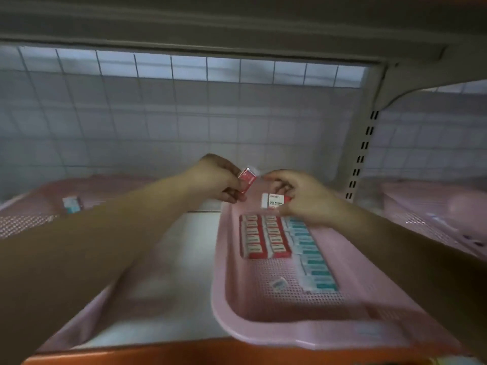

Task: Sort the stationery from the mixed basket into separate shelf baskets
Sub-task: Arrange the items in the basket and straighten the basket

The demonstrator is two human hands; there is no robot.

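On the white metal shelf (189,259): three pink perforated plastic baskets, namely a left basket (23,222), a middle basket (290,330) and a right basket (421,214). Over the far end of the middle basket: two bare hands, close together but apart.

In the grip of the left hand (216,180), narrowed to a pinch of thumb and curled fingers: one small red-wrapped rectangular eraser (247,179), tilted, in the air. In the grip of the right hand (305,198), likewise closed to a fingertip pinch: one white rectangular eraser marked 2B (274,200), level, just above the basket.

Inside the middle basket:
- two columns of red-sleeved erasers (263,238), about five in each, too blurred for a sure count
- just to their right, one long row of teal-sleeved erasers (311,254), number unclear
- nearer the front, one loose small pale eraser (278,283)

Inside the left basket: one white-and-teal packet (71,204). Contents of the right basket: cannot tell.
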